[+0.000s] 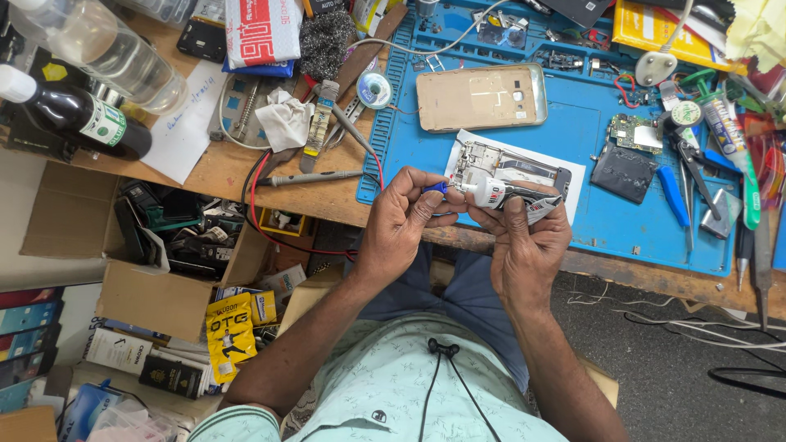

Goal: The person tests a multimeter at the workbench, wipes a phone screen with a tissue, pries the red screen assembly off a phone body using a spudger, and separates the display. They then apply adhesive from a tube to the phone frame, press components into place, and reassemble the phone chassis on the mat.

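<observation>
While I look down through the head camera, my left hand pinches a small blue cap, and my right hand grips a white glue tube, held over the tabletop's front edge beside the blue mat.

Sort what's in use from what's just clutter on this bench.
In use:
left hand on blue cap
right hand holding glue tube
phone frame on white paper, just beyond

Lying about:
gold back cover
circuit board
solder spool
dark bottle
</observation>
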`<state>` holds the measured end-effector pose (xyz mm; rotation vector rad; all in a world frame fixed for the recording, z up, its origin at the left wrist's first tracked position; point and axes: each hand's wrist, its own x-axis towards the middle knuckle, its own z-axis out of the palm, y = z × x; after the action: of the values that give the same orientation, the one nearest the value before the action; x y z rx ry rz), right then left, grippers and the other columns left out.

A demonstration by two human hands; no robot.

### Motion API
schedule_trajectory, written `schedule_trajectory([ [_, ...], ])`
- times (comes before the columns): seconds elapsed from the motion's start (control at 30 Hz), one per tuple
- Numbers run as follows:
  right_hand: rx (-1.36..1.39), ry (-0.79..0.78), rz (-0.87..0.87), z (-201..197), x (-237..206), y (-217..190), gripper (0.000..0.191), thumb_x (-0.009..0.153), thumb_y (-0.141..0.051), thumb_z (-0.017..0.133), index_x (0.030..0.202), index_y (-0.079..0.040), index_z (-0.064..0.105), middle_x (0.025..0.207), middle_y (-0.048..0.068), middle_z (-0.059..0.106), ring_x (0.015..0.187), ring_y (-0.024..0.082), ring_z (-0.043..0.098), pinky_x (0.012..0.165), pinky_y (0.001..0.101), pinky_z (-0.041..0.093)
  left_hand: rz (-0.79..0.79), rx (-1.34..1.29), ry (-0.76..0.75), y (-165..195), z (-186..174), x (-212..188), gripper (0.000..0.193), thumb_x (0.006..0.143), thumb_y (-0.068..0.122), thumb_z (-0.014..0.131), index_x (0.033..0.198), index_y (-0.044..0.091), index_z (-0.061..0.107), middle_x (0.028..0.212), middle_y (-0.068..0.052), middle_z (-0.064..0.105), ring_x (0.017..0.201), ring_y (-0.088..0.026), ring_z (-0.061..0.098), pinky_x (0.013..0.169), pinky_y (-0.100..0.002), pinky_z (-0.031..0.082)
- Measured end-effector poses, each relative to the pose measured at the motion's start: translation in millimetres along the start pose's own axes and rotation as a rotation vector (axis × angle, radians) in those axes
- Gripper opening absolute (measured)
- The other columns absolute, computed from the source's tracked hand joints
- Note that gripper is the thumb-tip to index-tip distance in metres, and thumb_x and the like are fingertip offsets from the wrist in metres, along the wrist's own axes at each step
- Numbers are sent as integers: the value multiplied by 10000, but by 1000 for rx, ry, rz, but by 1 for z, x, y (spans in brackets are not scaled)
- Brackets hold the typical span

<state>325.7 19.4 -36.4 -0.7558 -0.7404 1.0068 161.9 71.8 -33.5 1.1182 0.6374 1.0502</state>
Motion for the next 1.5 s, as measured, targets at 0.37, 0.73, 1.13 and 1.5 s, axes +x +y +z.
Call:
schedule_trajectory([
  [0.37, -12, -17, -3, 0, -2, -2, 212, 1101, -78, 591, 1282, 25, 551, 1206, 224, 694, 1070, 354, 748, 899, 464, 677, -13, 45, -17, 4, 0, -1, 174, 1096, 95, 492, 1208, -32, 532, 1133, -160, 718, 1119, -237, 742, 954, -368, 654],
  [0.73, -153, -82, -82, -10, -4, -9, 173, 1103, -78, 626, 1247, 12, 595, 1186, 164, 700, 1099, 288, 738, 933, 453, 677, 63, 385, -32, 26, -4, -5, 111, 1086, 50, 519, 1147, -35, 557, 1033, -125, 754, 1055, -190, 766, 899, -312, 667],
  [1.13, 34, -16, -2, -1, -6, -7, 200, 1102, -112, 599, 1262, 1, 561, 1168, 222, 713, 1051, 361, 758, 899, 472, 672, -64, 126, -53, 16, -4, -7, 162, 1099, 111, 511, 1190, -20, 541, 1078, -123, 732, 1071, -185, 742, 905, -317, 643],
  [1.5, 17, -13, 2, 3, -9, -2, 215, 1096, -98, 593, 1269, 25, 555, 1176, 224, 703, 1042, 376, 754, 919, 507, 671, -25, 145, -39, 13, -5, -8, 173, 1101, 120, 490, 1202, -18, 515, 1118, -137, 725, 1117, -197, 739, 924, -319, 656],
])
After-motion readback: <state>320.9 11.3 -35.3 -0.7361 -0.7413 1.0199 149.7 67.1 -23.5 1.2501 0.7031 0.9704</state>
